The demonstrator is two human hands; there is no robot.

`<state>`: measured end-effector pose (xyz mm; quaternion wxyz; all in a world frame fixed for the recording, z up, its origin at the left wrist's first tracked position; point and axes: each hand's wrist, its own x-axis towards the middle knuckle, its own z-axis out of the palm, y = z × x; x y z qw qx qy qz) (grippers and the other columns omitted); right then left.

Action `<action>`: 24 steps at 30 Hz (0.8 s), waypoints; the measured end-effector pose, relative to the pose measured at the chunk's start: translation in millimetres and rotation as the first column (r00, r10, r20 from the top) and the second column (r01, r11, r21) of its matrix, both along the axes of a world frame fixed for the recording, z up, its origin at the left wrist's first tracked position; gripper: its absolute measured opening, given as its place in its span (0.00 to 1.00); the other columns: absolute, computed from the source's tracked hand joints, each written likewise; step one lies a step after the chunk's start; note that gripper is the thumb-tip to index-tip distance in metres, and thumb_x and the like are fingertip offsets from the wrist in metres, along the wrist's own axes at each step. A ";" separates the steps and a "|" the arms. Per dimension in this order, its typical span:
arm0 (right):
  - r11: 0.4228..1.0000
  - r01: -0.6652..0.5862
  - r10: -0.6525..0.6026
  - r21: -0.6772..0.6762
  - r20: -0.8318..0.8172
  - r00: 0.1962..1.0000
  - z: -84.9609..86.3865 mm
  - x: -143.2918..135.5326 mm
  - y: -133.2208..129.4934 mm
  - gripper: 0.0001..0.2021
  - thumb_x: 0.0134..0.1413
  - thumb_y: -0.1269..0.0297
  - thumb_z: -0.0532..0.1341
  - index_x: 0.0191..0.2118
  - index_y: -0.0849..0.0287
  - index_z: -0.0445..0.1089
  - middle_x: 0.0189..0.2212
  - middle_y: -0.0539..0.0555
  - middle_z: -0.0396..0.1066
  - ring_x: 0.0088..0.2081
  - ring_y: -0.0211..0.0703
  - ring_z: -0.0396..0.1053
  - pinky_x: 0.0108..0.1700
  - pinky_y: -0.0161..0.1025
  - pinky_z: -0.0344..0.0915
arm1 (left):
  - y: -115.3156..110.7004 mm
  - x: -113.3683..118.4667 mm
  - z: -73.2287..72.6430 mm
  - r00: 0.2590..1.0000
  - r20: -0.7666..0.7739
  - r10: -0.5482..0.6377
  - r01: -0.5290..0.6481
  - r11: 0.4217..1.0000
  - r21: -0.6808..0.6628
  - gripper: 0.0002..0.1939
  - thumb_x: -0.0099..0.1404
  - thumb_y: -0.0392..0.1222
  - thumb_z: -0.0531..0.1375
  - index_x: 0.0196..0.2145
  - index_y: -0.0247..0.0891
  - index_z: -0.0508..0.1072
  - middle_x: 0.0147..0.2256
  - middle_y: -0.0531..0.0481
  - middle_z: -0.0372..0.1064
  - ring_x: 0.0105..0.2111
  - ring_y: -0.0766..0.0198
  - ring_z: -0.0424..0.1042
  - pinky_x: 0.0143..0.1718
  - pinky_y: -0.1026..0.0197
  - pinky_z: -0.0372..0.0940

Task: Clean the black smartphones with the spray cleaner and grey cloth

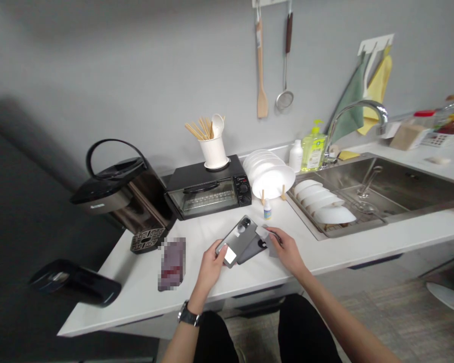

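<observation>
My left hand [211, 266] grips the lower end of a grey smartphone [242, 244], its camera side facing up and a white patch near my thumb. Tilted over the counter, the phone partly covers a dark phone case [251, 253]. My right hand [288, 253] is closed beside the phone's camera end, pinching a thin dark object [274, 234] whose kind I cannot make out. At its tip shows a small translucent piece [262, 231]. Under the right fingers lies a grey flat piece [273, 250], partly hidden. A small white bottle [267, 209] stands just behind.
On the white counter [144, 295], a blurred-out flat object [172, 264] lies left of my hands. Behind are a black water dispenser [123, 201], a toaster oven [211, 190] and white plates [269, 174]. Bowls [321, 201] sit in the sink [431, 187] at right.
</observation>
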<state>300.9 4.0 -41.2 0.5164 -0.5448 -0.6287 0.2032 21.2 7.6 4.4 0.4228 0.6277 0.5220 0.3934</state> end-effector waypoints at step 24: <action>0.996 0.015 0.023 -0.087 0.418 0.908 17.9 -71.9 -13.4 0.18 0.73 0.64 0.53 0.60 0.56 0.74 0.62 0.61 0.74 0.65 0.58 0.70 0.66 0.60 0.67 | -57.3 11.8 -19.8 0.885 -0.458 0.084 0.060 0.955 0.291 0.50 0.65 0.44 0.69 0.75 0.43 0.46 0.60 0.40 0.68 0.62 0.45 0.67 0.64 0.42 0.66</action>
